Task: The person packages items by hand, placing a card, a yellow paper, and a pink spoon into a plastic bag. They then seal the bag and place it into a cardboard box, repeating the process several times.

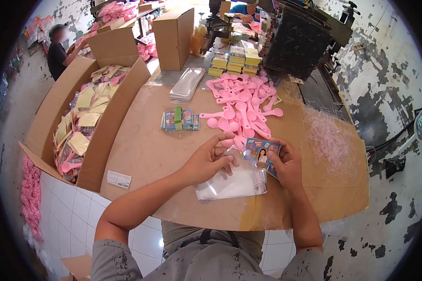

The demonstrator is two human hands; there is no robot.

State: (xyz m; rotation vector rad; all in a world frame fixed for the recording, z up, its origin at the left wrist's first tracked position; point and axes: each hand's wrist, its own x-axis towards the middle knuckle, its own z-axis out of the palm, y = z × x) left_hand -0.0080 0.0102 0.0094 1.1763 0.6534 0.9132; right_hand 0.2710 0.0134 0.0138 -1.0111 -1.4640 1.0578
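Head view: a seated person works at a brown cardboard sheet [145,154] laid over a white-tiled counter. The left hand [208,161] curls its fingers and thumb around the mouth of a clear, glossy plastic bag [234,184], which lies flat and crinkled on the cardboard between the two forearms. The right hand [286,164] pinches a small printed card [262,154], blue-edged and rectangular, at the bag's upper right corner, touching the plastic. Just beyond the hands spreads a heap of smooth pink plastic spoons [241,105] with round bowls and straight handles. Beside it, to the left, sits a short stack of matching cards [179,119] bound with a green band. A pile of clear bags [186,83] lies farther back. To the right, a wispy tangle of pale plastic shavings [328,136] rests on the cardboard. At left an open corrugated carton [86,117] holds packed yellow-and-pink sachets. Behind it, another person in a dark shirt [57,51] stands near more boxes.
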